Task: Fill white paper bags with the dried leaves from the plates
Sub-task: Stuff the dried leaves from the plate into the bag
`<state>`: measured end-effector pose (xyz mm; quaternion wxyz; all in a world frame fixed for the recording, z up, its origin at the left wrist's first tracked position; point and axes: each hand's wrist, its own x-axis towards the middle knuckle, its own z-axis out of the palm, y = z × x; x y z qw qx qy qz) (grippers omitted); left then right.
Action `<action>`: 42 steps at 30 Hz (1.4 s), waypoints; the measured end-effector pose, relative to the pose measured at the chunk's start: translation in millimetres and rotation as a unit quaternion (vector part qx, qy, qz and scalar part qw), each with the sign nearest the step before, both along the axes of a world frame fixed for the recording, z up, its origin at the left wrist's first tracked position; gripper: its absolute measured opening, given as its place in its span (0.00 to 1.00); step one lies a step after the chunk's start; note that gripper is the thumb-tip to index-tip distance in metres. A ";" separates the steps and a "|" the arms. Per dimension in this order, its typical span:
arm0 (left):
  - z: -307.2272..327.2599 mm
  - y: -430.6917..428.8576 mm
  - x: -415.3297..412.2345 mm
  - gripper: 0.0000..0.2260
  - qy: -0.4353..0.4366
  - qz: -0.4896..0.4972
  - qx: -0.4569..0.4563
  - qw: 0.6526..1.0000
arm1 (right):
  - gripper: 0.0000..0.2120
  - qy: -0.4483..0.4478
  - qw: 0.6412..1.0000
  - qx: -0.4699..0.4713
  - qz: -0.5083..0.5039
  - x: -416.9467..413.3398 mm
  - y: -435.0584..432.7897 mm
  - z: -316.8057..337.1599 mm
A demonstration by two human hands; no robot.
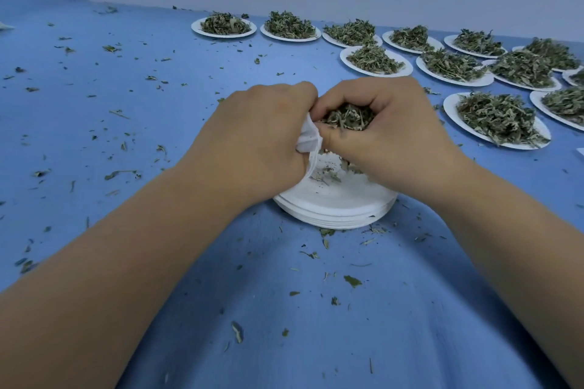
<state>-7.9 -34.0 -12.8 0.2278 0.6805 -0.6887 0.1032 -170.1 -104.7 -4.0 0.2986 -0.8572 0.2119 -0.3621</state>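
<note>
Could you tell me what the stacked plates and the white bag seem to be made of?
Stacked plates: likely paper or pulp, matte white, with thin layered rims. White bag: thin, soft paper or fibre, matte; it crumples in the left hand.

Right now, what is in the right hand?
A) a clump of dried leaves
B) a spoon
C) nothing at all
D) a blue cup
A: the right hand curls round a clump of dried leaves, beside the white paper bag that the left hand grips.
</note>
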 end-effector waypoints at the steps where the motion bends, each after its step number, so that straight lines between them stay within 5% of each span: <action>1: -0.9 -1.0 -1.0 0.08 0.005 -0.004 -0.001 1.000 | 0.04 -0.001 1.000 0.001 -0.003 1.0 -0.8 -0.6; 5: -1.7 -1.7 1.6 0.10 0.022 -0.008 -0.005 1.000 | 0.08 0.022 1.000 0.004 0.010 3.6 -0.7 -3.3; 9: -4.0 -1.6 1.1 0.11 0.040 -0.001 -0.002 0.999 | 0.14 0.025 0.984 0.174 0.037 14.8 -6.4 0.6; 12: -6.1 -2.0 0.9 0.14 0.048 0.006 0.000 0.999 | 0.16 0.034 0.977 0.210 0.017 20.3 -14.0 5.8; 22: -5.0 -4.6 -2.3 0.41 0.014 0.000 0.062 0.998 | 0.13 0.005 0.989 0.145 0.004 -2.2 -8.1 1.2; 30: -4.6 -5.1 -3.9 0.41 0.028 -0.015 0.050 0.998 | 0.06 0.033 0.997 0.061 -0.029 -2.3 -4.3 -2.2; 38: -4.8 -4.1 -0.6 0.41 0.040 -0.015 0.039 0.998 | 0.13 0.061 0.971 0.215 0.081 -11.8 -12.4 7.7; 42: -4.4 -2.9 -4.1 0.39 0.034 -0.028 0.033 0.999 | 0.11 0.067 0.990 0.109 0.061 -11.6 -6.5 5.2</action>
